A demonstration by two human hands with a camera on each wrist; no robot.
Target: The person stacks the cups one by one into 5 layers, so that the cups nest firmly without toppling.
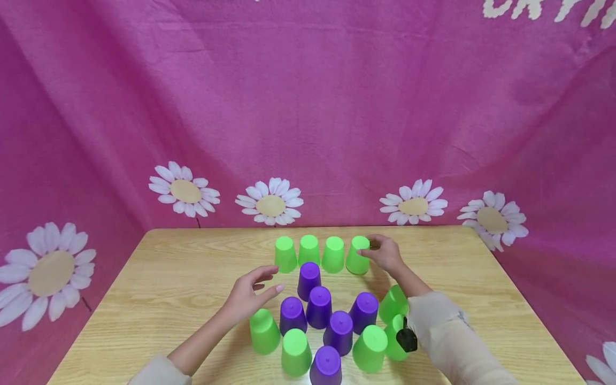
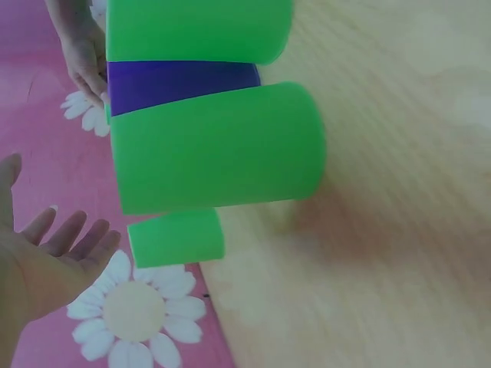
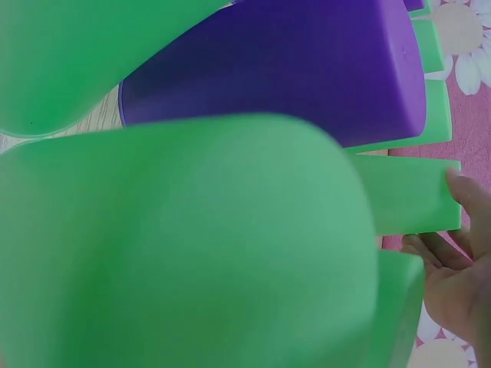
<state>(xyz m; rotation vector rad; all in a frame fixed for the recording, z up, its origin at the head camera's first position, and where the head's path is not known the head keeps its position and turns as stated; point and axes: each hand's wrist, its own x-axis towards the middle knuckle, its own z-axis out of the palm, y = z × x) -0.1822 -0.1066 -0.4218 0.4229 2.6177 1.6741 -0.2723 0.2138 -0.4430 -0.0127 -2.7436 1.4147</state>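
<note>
Upside-down cups stand on a wooden table. My right hand (image 1: 385,253) is at the right end of a back row of green cups, with thumb and fingers around the sides of the end green cup (image 1: 357,256). The right wrist view also shows that hand (image 3: 456,284) holding the green cup (image 3: 410,195). My left hand (image 1: 250,294) hovers with fingers spread and nothing in them. It is left of a purple cup (image 1: 309,282) and above a green cup (image 1: 264,332). In the left wrist view the left hand's palm (image 2: 54,268) shows beside green cups.
Several purple cups (image 1: 339,332) stand in the middle, with more green cups (image 1: 370,348) around them. Two green cups (image 1: 394,305) are partly hidden by the right forearm. A pink cloth (image 1: 317,133) with daisies hangs behind the table (image 1: 192,267).
</note>
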